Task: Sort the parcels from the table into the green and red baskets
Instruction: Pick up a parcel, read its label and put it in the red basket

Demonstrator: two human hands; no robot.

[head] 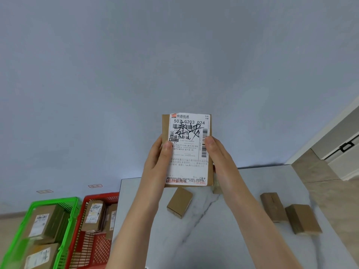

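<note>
Head view: both hands hold a flat brown cardboard parcel [189,164] upright above the white marble-patterned bench [213,239]. The left hand [158,158] and right hand [217,154] each grip a side edge, thumbs on its white shipping label [189,123]. The label reads "申通快递", "507 G203 D24", "盛世华城" and "抖音商城" under black handwriting. Three plain brown boxes [179,202] lie on the bench. Beside it, the green plastic basket [54,200] and red plastic basket [101,196] hold labelled parcels.

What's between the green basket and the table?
The red basket, holding parcels, stands between the green basket and the table; the head view shows it.
</note>
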